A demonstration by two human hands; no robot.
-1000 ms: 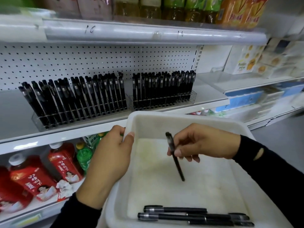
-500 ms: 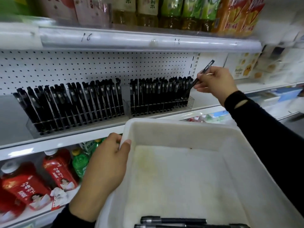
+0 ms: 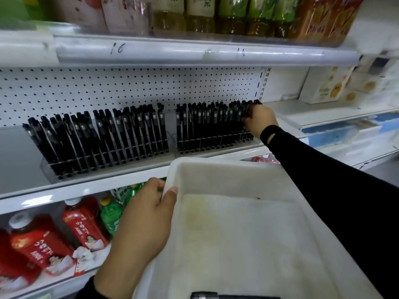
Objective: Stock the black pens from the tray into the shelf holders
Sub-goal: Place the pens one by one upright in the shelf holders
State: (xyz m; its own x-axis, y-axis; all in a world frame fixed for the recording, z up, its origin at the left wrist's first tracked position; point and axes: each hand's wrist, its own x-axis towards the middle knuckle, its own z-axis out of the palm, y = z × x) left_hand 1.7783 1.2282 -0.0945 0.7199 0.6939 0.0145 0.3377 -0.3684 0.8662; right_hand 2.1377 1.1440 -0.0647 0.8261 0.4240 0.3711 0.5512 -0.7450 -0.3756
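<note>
A white perforated metal back panel point(image 3: 129, 87) rose behind a pale grey metal shelf deck point(image 3: 15, 152). Above ran an upper white shelf edge with a clear plastic label strip point(image 3: 172, 55), hand-marked "16" and streaked with bright glare. On that upper shelf stood yellow-green drink bottles point(image 3: 200, 16) beside orange printed cartons point(image 3: 319, 18). Below were red-labelled juice bottles point(image 3: 41, 249) next to green plastic bottles point(image 3: 111, 214). To the right, a neighbouring white shelf bay point(image 3: 323, 111) carried blurred white boxes with yellow prints point(image 3: 326, 85). Grey floor point(image 3: 384, 169) showed at the right edge.

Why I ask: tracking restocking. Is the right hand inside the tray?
No, the right hand is up at the right-hand pen holder on the shelf.
</note>
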